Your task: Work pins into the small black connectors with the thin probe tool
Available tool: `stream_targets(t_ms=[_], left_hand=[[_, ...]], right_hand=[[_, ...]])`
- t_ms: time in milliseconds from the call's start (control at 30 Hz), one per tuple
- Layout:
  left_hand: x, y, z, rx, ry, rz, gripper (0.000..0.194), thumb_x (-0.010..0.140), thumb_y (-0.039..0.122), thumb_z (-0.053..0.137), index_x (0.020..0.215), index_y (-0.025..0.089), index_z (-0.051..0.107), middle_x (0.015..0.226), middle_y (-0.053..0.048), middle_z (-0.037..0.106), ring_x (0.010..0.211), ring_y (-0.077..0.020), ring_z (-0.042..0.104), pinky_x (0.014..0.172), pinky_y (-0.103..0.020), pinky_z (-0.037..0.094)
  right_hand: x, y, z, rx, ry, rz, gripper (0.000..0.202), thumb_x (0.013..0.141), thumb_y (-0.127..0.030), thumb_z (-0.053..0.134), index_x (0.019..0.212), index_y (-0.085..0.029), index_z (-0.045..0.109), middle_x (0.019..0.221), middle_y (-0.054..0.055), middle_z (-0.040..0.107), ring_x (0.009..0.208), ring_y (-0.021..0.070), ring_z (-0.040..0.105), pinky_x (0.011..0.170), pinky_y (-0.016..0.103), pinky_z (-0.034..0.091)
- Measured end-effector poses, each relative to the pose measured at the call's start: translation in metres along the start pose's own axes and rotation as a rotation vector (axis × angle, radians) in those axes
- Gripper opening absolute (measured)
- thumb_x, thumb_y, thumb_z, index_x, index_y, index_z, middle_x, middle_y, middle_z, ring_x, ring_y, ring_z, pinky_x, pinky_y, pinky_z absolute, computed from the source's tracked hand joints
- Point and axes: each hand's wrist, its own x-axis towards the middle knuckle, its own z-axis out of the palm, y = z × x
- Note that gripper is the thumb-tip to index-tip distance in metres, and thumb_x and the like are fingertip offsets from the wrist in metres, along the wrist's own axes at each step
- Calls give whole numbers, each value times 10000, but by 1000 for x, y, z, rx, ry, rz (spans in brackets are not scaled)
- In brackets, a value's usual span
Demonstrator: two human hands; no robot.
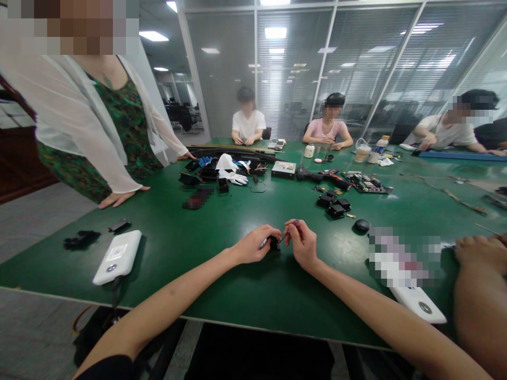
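Near the middle of the green table [190, 301], my left hand [253, 244] grips a small black part [274, 244] with its fingers curled around it. My right hand [304, 245] pinches a thin, screwdriver-like tool [283, 237] whose tip meets or nearly meets the part. The end of the tool shows above the right fingertips. Its exact kind is too small to tell. Both forearms reach in from the near edge.
Black box-shaped pieces [336, 208] and a black mouse [361, 226] lie beyond my right hand. White power banks [119, 256] flank my arms. Farther back are white gloves [233, 177], a power drill [309, 174] and a circuit board [368, 183]. Several people surround the table.
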Motion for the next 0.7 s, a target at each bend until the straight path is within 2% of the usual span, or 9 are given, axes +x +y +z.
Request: stream_targets(t_ms=[700], left_hand=[[0,2,-4,42,-17,25,425,886,56,432,1265,196,565,1151,-89,683,1096,-212,613,1005,-386,501]], right_hand=[[0,-3,2,5,15,-2,243,1021,-441,514,1025,-215,603,775,-6,621,514,114,597,507,254,520]])
